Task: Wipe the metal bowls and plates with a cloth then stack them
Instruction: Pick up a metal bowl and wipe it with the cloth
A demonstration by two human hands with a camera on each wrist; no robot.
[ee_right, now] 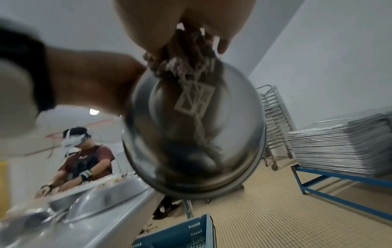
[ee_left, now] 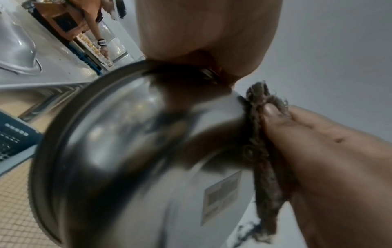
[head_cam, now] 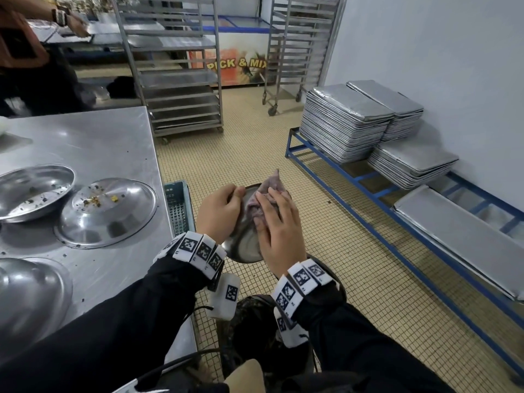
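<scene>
Both hands meet in the air off the worktop's (head_cam: pixel 113 143) right edge, above the tiled floor (head_cam: pixel 255 143). Curled round the rim of a metal bowl (head_cam: pixel 245 245), the left hand (head_cam: pixel 219 209) holds it tilted on edge: the hollow faces right toward the other palm, the rounded underside faces left toward the worktop, and the rim runs from near the body away toward the racks (head_cam: pixel 181 66). With fingers straight and spread, the right hand (head_cam: pixel 279 225) presses a brownish cloth (head_cam: pixel 266 194) flat into the hollow; a corner of cloth sticks up past the bowl's far rim.

On the worktop near its right edge lies an upside-down plate (head_cam: pixel 106 212) with food crumbs on its back, and just left of it a second dish (head_cam: pixel 34 191) lies open side up, also speckled. Another upturned bowl (head_cam: pixel 28 293) sits at the near left. A blue crate (head_cam: pixel 178 205) stands against the worktop's right side. Stacked trays (head_cam: pixel 343 120) rest on a blue frame by the wall.
</scene>
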